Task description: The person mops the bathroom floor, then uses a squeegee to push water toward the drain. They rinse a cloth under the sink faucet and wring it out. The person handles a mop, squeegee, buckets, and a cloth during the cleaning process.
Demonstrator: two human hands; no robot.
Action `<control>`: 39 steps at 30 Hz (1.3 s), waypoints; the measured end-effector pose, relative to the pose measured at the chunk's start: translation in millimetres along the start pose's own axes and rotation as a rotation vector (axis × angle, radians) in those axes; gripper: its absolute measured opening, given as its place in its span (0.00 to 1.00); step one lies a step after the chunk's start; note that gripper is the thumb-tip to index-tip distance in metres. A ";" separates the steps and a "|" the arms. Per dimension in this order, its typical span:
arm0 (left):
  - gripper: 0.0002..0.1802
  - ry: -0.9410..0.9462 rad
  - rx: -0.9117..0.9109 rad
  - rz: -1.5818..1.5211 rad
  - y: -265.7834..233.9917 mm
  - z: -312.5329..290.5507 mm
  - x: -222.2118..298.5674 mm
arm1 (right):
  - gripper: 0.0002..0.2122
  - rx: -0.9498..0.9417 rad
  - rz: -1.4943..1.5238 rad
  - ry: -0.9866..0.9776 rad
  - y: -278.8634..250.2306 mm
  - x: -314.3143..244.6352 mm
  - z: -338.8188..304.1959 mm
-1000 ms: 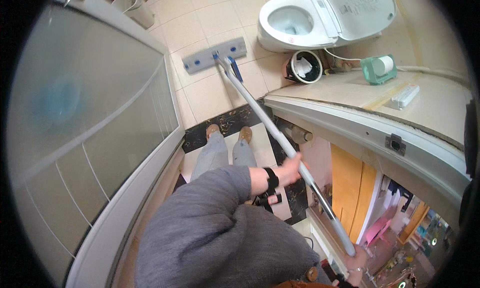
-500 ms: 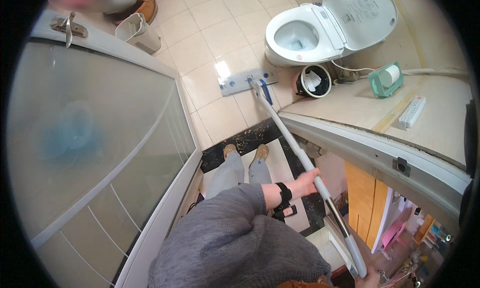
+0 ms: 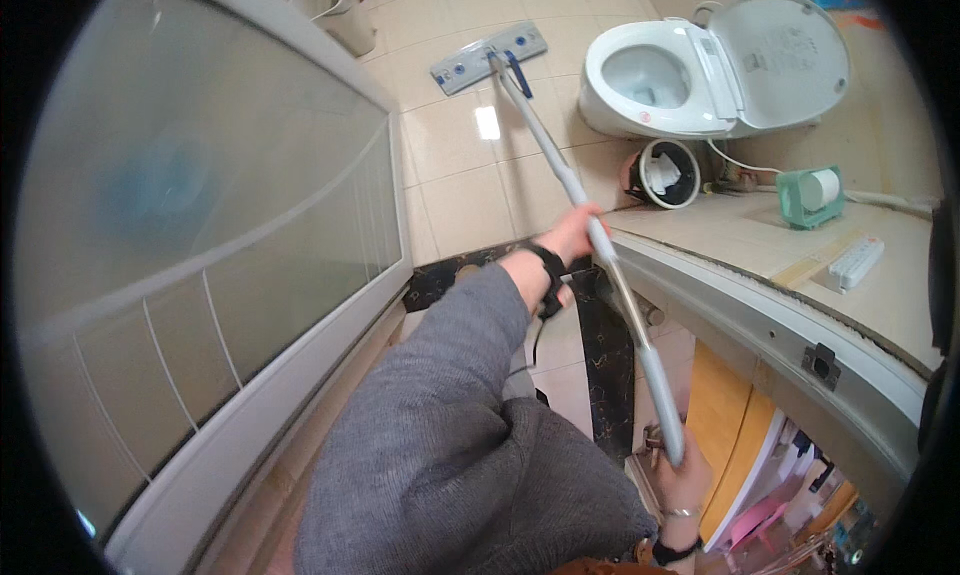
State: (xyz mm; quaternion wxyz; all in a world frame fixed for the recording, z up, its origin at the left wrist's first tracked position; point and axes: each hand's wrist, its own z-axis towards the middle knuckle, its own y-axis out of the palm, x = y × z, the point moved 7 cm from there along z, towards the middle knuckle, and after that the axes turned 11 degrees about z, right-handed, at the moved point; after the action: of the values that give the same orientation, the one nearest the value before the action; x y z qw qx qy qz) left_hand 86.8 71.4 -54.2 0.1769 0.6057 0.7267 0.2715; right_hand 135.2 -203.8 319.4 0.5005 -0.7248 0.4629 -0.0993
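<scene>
One flat mop (image 3: 630,305): long grey pole with a shiny metal stretch between the two hands, a rounded lower grip, and a slim rectangular head.
Mop head (image 3: 517,43): grey plate dotted with blue rounds, a blue piece beside its joint; it lies out on the tiles, left of the toilet, well apart from both hands.
Left hand (image 3: 572,233): wrapped around the pole partway along, black band (image 3: 550,270) at the wrist.
Right hand (image 3: 685,475): closed about the near end of the pole, lower and further right than the other.
Tiled floor (image 3: 450,165): pale cream squares, glossy, with a bright reflection below the mop head.
Threshold (image 3: 610,395): black, marbled strip.
Toilet (image 3: 597,105): white, lid raised.
Round bin (image 3: 685,187): dark inside, pale rim, crumpled white paper in it, just beside the toilet.
Wall side: green holder (image 3: 795,200) with a white roll, then a white power strip (image 3: 855,265).
Door (image 3: 260,225): frosted panel in a white frame, along the left.
</scene>
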 end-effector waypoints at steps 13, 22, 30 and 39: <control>0.18 -0.370 0.353 -0.112 47.0 -132.1 -264.1 | 0.17 -0.380 -0.436 0.191 -196.5 75.4 -82.1; 0.12 -0.080 0.504 0.112 -33.8 -48.2 -6.7 | 0.21 -0.545 0.720 0.613 -0.2 88.1 19.2; 0.13 0.353 0.593 0.266 -51.0 48.7 351.4 | 0.21 -0.645 1.231 0.560 61.4 -194.3 224.8; 0.23 -0.154 0.378 0.841 84.4 31.6 257.1 | 0.19 -0.501 1.101 0.858 -23.2 -201.6 211.7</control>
State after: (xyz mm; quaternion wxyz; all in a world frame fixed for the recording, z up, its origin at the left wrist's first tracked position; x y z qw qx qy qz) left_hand 119.2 338.2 -9.3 -0.0084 0.8878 0.4394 0.1368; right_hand 165.8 87.3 301.3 0.0727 -0.3777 0.9231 0.0002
